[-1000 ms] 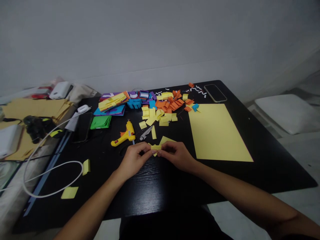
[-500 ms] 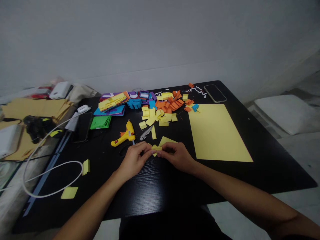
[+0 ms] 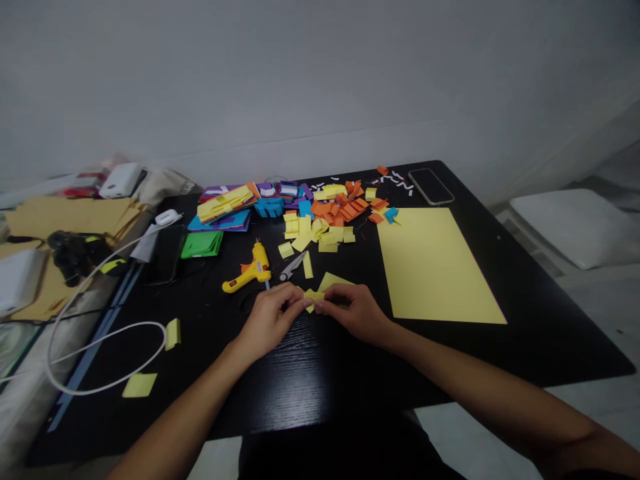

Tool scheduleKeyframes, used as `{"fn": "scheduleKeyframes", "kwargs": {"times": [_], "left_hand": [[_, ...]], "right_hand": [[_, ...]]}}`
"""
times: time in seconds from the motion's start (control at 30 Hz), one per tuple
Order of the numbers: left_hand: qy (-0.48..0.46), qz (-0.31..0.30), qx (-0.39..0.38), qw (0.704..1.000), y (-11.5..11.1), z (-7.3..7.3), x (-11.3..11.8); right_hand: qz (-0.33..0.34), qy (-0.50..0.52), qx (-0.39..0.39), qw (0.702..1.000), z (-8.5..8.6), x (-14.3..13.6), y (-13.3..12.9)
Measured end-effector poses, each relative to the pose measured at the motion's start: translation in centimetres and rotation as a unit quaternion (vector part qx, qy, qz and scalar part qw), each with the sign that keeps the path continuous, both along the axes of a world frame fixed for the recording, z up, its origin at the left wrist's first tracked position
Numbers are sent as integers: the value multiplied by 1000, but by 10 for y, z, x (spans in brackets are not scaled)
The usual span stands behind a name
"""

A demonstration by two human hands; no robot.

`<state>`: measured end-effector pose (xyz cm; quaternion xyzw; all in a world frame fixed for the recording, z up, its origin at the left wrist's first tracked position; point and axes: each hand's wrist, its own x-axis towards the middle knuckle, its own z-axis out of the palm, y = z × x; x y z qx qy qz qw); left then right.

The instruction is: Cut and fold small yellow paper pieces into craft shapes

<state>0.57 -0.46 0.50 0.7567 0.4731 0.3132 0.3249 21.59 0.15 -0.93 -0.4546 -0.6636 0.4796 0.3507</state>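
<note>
Between my two hands is a small yellow piece of paper, pinched at both ends. My left hand closes thumb and fingers on its left end, and my right hand does the same on the right. Just behind the fingers lies a larger yellow paper piece, partly covered by my right hand. Scissors and a narrow yellow strip rest beyond the hands. A yellow glue gun lies on its side to the left of them.
A large yellow sheet lies right on the black table. Behind the hands are folded yellow pieces, orange pieces and a green paper stack. A phone sits far right; a white cable loops on the left.
</note>
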Motion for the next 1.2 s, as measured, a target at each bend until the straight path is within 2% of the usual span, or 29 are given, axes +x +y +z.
{"fn": "scheduleKeyframes", "kwargs": {"times": [0.3, 0.63, 0.9, 1.2], "left_hand": [[-8, 15, -20, 1000, -2, 3, 3], [8, 16, -26, 1000, -2, -1, 2], [-6, 4, -32, 999, -1, -2, 1], [0, 13, -20, 1000, -1, -1, 1]], "right_hand": [[18, 6, -29, 999, 0, 0, 0], [35, 11, -19, 999, 0, 0, 0], [6, 10, -17, 1000, 0, -1, 0], [24, 72, -76, 994, -3, -1, 1]]}}
